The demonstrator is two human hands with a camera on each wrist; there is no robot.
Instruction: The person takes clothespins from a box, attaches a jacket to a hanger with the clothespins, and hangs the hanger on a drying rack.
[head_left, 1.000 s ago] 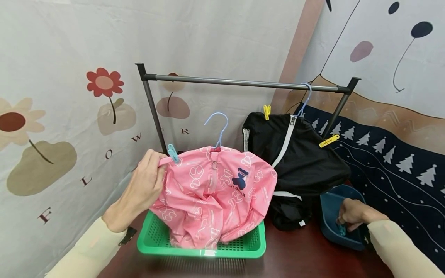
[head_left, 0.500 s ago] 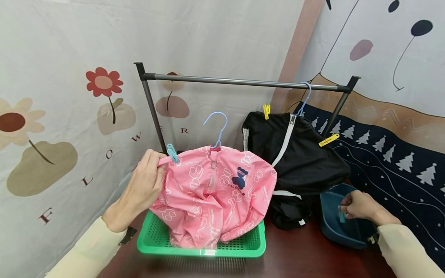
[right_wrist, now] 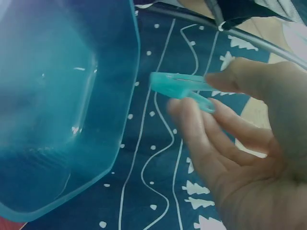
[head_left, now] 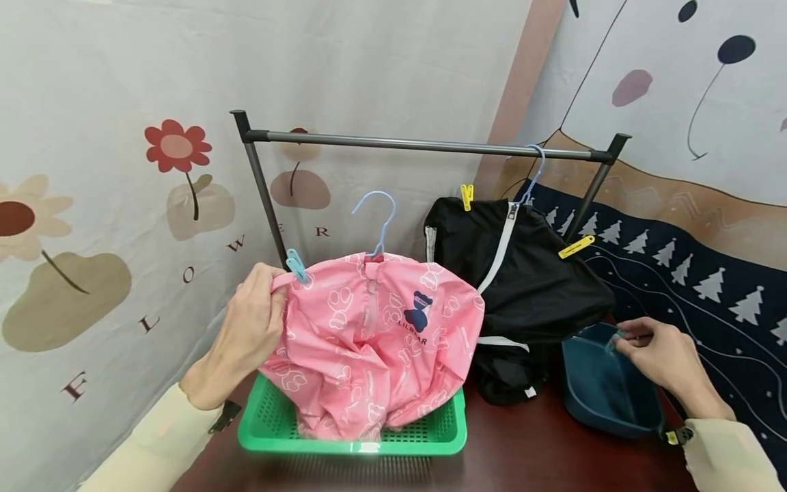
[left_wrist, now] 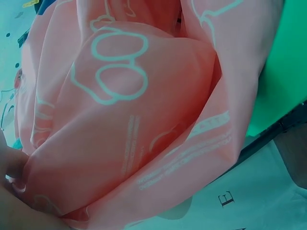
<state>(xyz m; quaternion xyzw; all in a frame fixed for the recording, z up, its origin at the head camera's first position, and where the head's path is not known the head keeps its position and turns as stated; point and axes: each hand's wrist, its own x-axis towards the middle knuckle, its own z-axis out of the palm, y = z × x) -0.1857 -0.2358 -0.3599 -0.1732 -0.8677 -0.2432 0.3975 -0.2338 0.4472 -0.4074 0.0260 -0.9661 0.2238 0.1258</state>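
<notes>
In the head view a pink jacket (head_left: 344, 342) on a blue hanger (head_left: 380, 225) is held up over a green basket (head_left: 350, 447). My left hand (head_left: 249, 321) grips its left shoulder edge, beside a light-blue clothespin (head_left: 297, 265) clipped there. At the right my right hand (head_left: 667, 359) pinches another clothespin (right_wrist: 177, 85) between thumb and fingers, above the rim of a dark blue bin (head_left: 605, 396). The left wrist view is mostly filled by the jacket's cloth, with some fingers at the lower left.
Behind stands a metal rack with a crossbar (head_left: 406, 143). From its right end hangs a black jacket (head_left: 516, 273) with a yellow clothespin (head_left: 467, 197) on one shoulder and another yellow clothespin (head_left: 576, 247) on the other. A reddish-brown table (head_left: 498, 451) lies below.
My right hand has risen out of the blue bin and moved right, bringing a clothespin with it. The left hand keeps its grip on the pink jacket; the head view has shifted slightly.
</notes>
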